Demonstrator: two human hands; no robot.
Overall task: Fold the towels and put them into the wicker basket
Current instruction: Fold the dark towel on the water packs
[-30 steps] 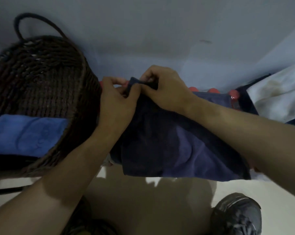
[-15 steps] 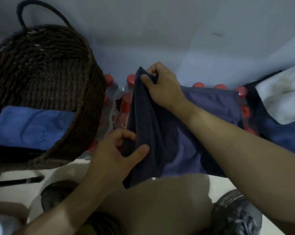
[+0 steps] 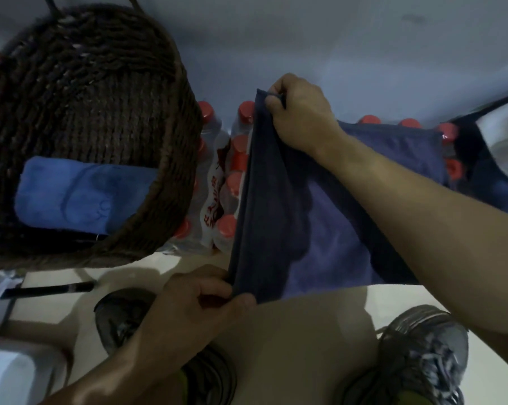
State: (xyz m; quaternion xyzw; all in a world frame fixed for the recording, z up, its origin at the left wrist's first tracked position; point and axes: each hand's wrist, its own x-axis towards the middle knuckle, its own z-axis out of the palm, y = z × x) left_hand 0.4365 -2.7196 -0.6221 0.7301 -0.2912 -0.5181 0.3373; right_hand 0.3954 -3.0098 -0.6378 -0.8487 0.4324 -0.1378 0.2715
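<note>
dark navy towel point(image 3: 264, 206) stretched taut, folded edge vertical; right hand point(image 3: 301, 112) pinching top corner, left hand point(image 3: 200, 302) now pinching bottom corner, slid down from mid-edge.

Views: one, head-worn, wide-angle; no second view, so no shared field.
Position: above the work, at the person's head, looking steeply down and slightly forward along both forearms.
Range: close; forearms enter from the lower edge and fill much of the frame.
Field, far edge: pale wall beyond the right hand point(image 3: 301, 112).
Field, near edge: floor point(image 3: 305, 331) and the person's own shoes point(image 3: 422, 355) below the left hand point(image 3: 200, 302).
Field, side: wicker basket point(image 3: 106, 92) left of both hands, seen into its opening, cropped by the frame's top and left edges.
Distortion: straight lines bow toward the corners; edges soft and dim.
</note>
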